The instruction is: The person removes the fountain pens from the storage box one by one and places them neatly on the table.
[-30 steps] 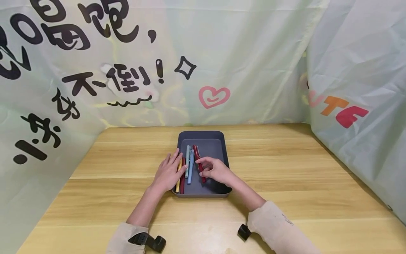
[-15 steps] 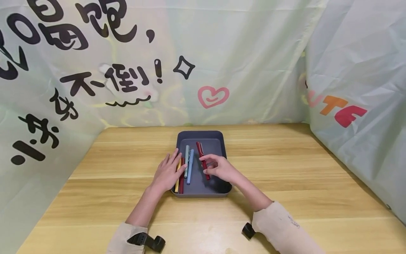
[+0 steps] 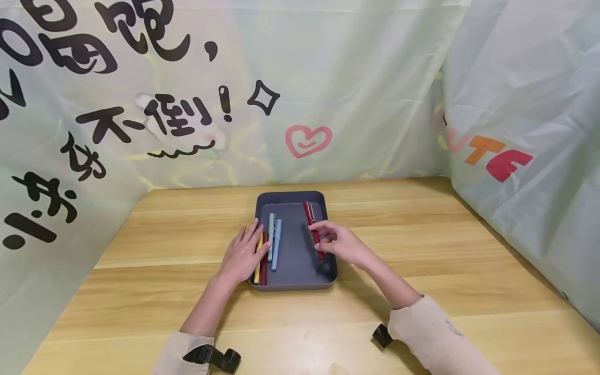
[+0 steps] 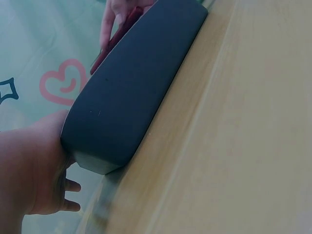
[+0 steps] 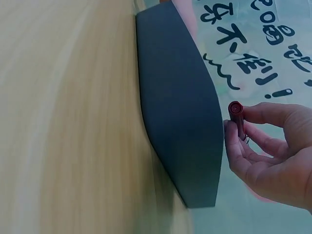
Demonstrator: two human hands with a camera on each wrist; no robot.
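My right hand (image 3: 344, 244) pinches a dark red pen (image 3: 308, 211) with a metal clip above the right part of a dark grey tray (image 3: 292, 286). In the right wrist view the pen's end (image 5: 236, 108) sits between thumb and fingers. Straight fingers of my left hand (image 3: 239, 259) rest over the tray's left rim, touching the pens there. A yellow pen (image 3: 257, 273) and another dark red pen (image 3: 264, 272) lie partly under that hand. Beside them lie a pale green pen (image 3: 271, 229) and a light blue pen (image 3: 276, 247), side by side.
The tray stands on a wooden table (image 3: 398, 234). A fabric backdrop (image 3: 365, 94) with printed lettering and a pink heart encloses the back and sides. Black wrist devices (image 3: 213, 357) are strapped over beige sleeves (image 3: 436, 333).
My right hand has carried the red pen rightward, away from the other pens, and slightly toward the tray's far end. The left hand has stayed over the left rim. The head view has shifted slightly.
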